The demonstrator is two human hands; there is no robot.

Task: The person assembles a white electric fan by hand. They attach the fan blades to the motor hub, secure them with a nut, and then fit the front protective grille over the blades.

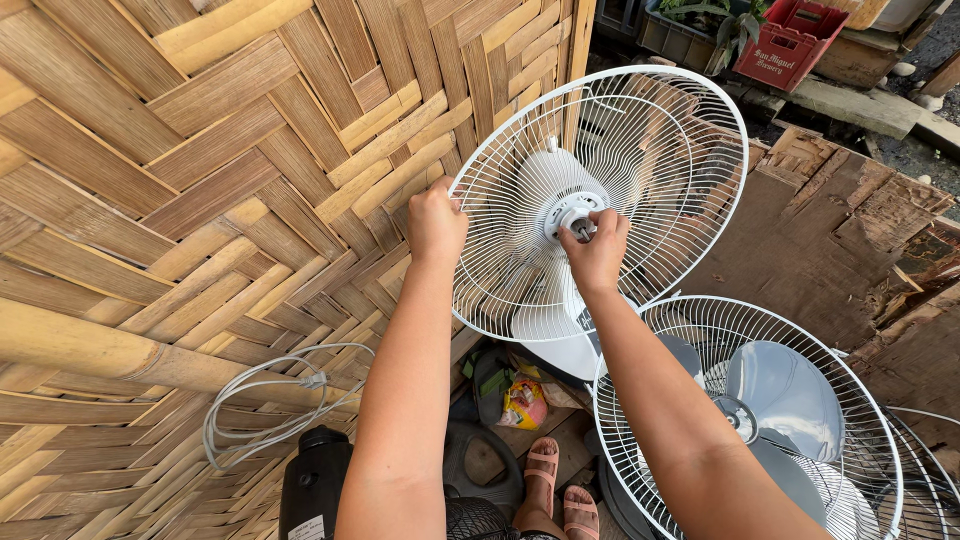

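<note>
Left hand (436, 222) clenched on the rim of the white round wire fan guard (655, 150), which stands upright against the woven bamboo wall (200, 200). Right hand (597, 250) pinches the small white plastic hub nut (573, 215) at the guard's centre. Second fan with grey blades inside a white wire cage (770, 400) sits just beside, lower right. Risk: the guard may twist or tip if the rim grip loosens while the hub turns; fingers near wires could get pinched.
</note>
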